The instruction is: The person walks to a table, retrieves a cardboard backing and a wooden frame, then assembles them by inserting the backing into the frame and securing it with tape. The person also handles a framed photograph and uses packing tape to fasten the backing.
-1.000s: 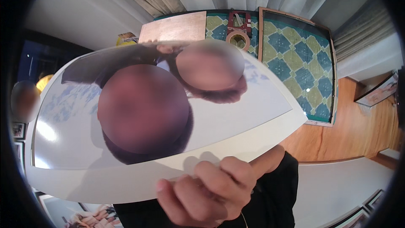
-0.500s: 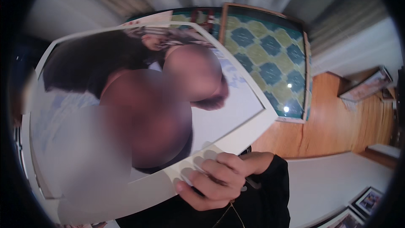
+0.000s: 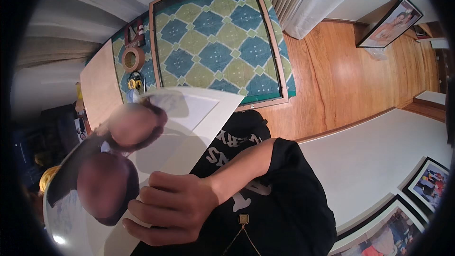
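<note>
White border is surrounding the glossy photo print point(image 3: 142, 151), a portrait of two persons, which is slanting in front of the wearer & appearing upside down. In this view, its upper R corner is covering part of the near edge of the wooden frame point(image 3: 269, 33). The R hand point(image 3: 166, 208) is staying over the print's lower R side, back of hand facing up, fingers curling loosely; whether they are touching or gripping the print, I cannot tell. The L hand is not showing, so its state I also cannot tell.

On the cloth-covered tabletop point(image 3: 285, 64), the frame is lying toward the R edge, w/ blue-green pattern showing inside it. The tan board point(image 3: 100, 78) is lying at the L edge. Btw. board & frame, from far edge to near edge, are lying a dark red tool point(image 3: 128, 38), a brown tape roll point(image 3: 141, 60) & a yellow-black tape measure point(image 3: 134, 84). On the wood floor point(image 3: 322, 76), R side, a black-edged framed picture point(image 3: 391, 23) is standing tilted.
</note>
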The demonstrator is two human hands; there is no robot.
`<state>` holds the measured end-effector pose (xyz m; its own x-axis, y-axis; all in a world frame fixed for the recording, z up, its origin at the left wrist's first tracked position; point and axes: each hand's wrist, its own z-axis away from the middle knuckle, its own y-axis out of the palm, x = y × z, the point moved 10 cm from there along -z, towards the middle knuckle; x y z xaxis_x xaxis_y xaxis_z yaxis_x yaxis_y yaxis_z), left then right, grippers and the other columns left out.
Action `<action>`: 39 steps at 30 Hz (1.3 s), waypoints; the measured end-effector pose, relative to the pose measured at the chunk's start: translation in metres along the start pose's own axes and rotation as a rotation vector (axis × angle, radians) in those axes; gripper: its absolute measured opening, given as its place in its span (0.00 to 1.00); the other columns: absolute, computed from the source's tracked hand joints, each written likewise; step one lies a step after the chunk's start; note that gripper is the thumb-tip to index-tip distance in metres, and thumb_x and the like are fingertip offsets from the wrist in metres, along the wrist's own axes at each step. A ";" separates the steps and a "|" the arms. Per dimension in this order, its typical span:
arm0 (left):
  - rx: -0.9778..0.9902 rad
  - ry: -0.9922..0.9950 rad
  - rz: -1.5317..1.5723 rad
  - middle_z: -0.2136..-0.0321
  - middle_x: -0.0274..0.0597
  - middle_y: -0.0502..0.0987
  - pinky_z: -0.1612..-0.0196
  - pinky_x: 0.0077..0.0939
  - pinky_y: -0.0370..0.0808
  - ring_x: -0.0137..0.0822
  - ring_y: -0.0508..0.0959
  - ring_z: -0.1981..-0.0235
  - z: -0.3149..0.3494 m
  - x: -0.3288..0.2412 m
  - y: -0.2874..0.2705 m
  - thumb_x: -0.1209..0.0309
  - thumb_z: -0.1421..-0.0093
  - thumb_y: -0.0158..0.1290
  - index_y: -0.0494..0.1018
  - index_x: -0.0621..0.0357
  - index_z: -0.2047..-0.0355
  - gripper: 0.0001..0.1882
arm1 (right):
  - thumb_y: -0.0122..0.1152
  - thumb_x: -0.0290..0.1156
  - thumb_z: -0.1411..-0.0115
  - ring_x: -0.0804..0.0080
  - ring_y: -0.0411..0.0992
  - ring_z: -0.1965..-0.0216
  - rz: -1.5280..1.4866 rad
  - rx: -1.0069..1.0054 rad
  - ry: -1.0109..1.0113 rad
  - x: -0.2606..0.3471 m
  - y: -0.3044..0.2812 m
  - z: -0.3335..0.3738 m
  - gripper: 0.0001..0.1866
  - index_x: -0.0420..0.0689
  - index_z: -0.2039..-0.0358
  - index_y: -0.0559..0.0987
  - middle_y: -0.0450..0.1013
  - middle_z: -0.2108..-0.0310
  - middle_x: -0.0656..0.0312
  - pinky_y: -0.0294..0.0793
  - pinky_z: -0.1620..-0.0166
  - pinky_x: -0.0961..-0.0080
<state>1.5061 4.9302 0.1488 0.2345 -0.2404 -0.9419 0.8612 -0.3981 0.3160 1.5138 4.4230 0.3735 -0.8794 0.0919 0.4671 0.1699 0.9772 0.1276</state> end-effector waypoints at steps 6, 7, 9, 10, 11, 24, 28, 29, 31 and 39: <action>0.045 -0.008 -0.006 0.57 0.41 0.69 0.52 0.33 0.70 0.35 0.69 0.54 0.023 0.013 0.057 0.64 0.42 0.50 0.69 0.57 0.58 0.14 | 0.61 0.28 0.55 0.64 0.70 0.71 -0.048 0.023 0.157 -0.059 -0.048 -0.012 0.17 0.38 0.62 0.75 0.69 0.74 0.58 0.69 0.71 0.70; 0.067 -0.008 -0.019 0.57 0.41 0.69 0.51 0.33 0.70 0.35 0.69 0.54 0.021 0.014 0.070 0.64 0.42 0.50 0.69 0.57 0.58 0.14 | 0.61 0.28 0.55 0.62 0.72 0.68 -0.043 0.044 0.199 -0.073 -0.053 -0.010 0.18 0.38 0.61 0.75 0.69 0.75 0.59 0.71 0.68 0.67; 0.107 -0.013 -0.040 0.57 0.41 0.69 0.51 0.33 0.69 0.35 0.69 0.54 0.020 0.022 0.095 0.64 0.42 0.50 0.69 0.57 0.57 0.15 | 0.62 0.26 0.56 0.61 0.73 0.69 -0.054 -0.015 0.391 -0.112 -0.075 -0.008 0.19 0.38 0.60 0.75 0.71 0.74 0.57 0.72 0.67 0.67; 0.135 -0.008 -0.058 0.57 0.42 0.69 0.51 0.33 0.69 0.35 0.69 0.54 0.018 0.026 0.110 0.64 0.42 0.50 0.69 0.57 0.57 0.15 | 0.63 0.24 0.57 0.61 0.73 0.70 -0.060 -0.049 0.486 -0.132 -0.088 -0.006 0.20 0.38 0.60 0.75 0.72 0.73 0.56 0.73 0.66 0.66; 0.221 0.044 -0.165 0.63 0.39 0.70 0.55 0.32 0.71 0.32 0.70 0.58 0.012 0.026 0.119 0.66 0.42 0.51 0.68 0.58 0.59 0.13 | 0.64 0.23 0.57 0.66 0.73 0.72 -0.042 -0.037 0.536 -0.150 -0.102 -0.004 0.19 0.38 0.60 0.76 0.73 0.72 0.58 0.72 0.69 0.72; 0.537 -0.042 -0.850 0.68 0.39 0.71 0.62 0.22 0.66 0.28 0.70 0.65 0.062 0.242 0.266 0.68 0.49 0.61 0.65 0.67 0.58 0.23 | 0.66 0.21 0.57 0.75 0.75 0.73 0.321 -0.309 1.344 -0.382 -0.248 0.170 0.27 0.34 0.53 0.72 0.77 0.72 0.58 0.73 0.68 0.80; 0.728 -0.187 -0.802 0.66 0.40 0.71 0.61 0.23 0.66 0.28 0.69 0.64 0.047 0.310 0.274 0.68 0.50 0.62 0.65 0.68 0.57 0.24 | 0.68 0.30 0.60 0.71 0.73 0.74 0.636 -0.170 1.365 -0.428 -0.268 0.207 0.29 0.39 0.53 0.74 0.75 0.73 0.55 0.72 0.68 0.74; 0.725 -0.176 -0.788 0.66 0.40 0.70 0.61 0.24 0.67 0.28 0.69 0.63 0.040 0.322 0.270 0.68 0.51 0.62 0.65 0.68 0.57 0.25 | 0.68 0.31 0.60 0.68 0.73 0.74 0.734 -0.108 1.360 -0.429 -0.269 0.204 0.30 0.40 0.53 0.74 0.75 0.73 0.54 0.72 0.67 0.72; 0.675 -0.190 -0.854 0.66 0.39 0.70 0.61 0.23 0.66 0.29 0.69 0.64 0.050 0.324 0.279 0.67 0.52 0.64 0.66 0.68 0.56 0.27 | 0.65 0.34 0.56 0.57 0.75 0.73 0.927 -0.045 1.266 -0.424 -0.271 0.199 0.28 0.43 0.51 0.73 0.75 0.74 0.50 0.73 0.63 0.65; 0.706 0.058 -1.023 0.65 0.43 0.71 0.59 0.28 0.69 0.36 0.71 0.64 0.043 0.320 0.288 0.63 0.55 0.65 0.70 0.67 0.60 0.26 | 0.61 0.31 0.49 0.50 0.70 0.63 1.184 0.256 0.952 -0.423 -0.237 0.169 0.17 0.43 0.57 0.74 0.68 0.64 0.49 0.71 0.60 0.60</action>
<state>1.8094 4.7006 -0.0566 -0.3664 0.4928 -0.7892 0.2336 -0.7724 -0.5907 1.7705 4.1846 -0.0021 0.3169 0.7584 0.5696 0.3776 0.4501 -0.8092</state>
